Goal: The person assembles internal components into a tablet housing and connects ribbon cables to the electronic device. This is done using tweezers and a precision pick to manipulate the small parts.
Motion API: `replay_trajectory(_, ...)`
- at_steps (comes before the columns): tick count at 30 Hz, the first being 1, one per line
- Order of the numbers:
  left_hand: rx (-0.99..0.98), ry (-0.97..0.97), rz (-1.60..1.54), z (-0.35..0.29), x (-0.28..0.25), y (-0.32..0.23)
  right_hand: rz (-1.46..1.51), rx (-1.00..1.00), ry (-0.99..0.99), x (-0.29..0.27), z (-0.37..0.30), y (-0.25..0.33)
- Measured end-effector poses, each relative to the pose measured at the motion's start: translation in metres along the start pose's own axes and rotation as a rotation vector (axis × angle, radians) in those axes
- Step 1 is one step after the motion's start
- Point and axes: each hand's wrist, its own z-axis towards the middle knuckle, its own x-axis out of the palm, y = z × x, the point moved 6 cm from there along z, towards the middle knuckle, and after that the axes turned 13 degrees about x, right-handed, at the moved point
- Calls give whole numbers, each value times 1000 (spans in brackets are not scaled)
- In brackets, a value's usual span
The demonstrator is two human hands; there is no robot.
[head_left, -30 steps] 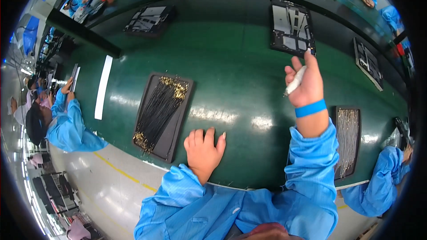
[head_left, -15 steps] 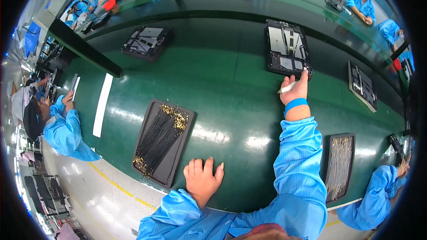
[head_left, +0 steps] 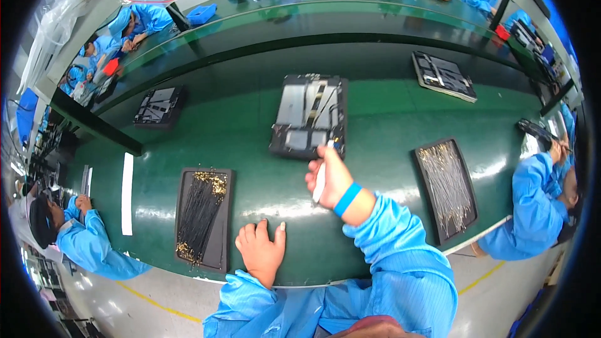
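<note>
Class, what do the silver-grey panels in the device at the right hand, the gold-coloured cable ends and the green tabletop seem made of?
Flat silver-grey panels: perhaps metal or foil, satin finish; pale, even sheen.
Small gold-coloured cable ends: likely metal, shiny; bright yellowish glints.
Smooth green tabletop: possibly vinyl or rubber, glossy; soft white reflections.

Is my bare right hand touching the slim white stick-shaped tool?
Touching. The head view shows the right hand curled round the slim white tool, which lies against its palm.
</note>
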Motion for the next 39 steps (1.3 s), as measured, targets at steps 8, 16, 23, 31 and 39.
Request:
replay_trajectory(8,-742,150,-2176,-16,35,-46,-59,180,131,-16,-83,-109)
replay_trajectory(16,-421,131,-1986,0,-18,-36,-723,369,323,-54,-125,-172)
replay_trajectory(23,-251,60,-682,14,2,29,-803,566,336,-67,-126,-182)
replay_trajectory(31,-182,-117,86,4,-17,125,-671,620,218,-95,-108,-167)
replay_trajectory(39,-178,-153,-233,1,-36,124,-711,510,209,-92,-105,-159)
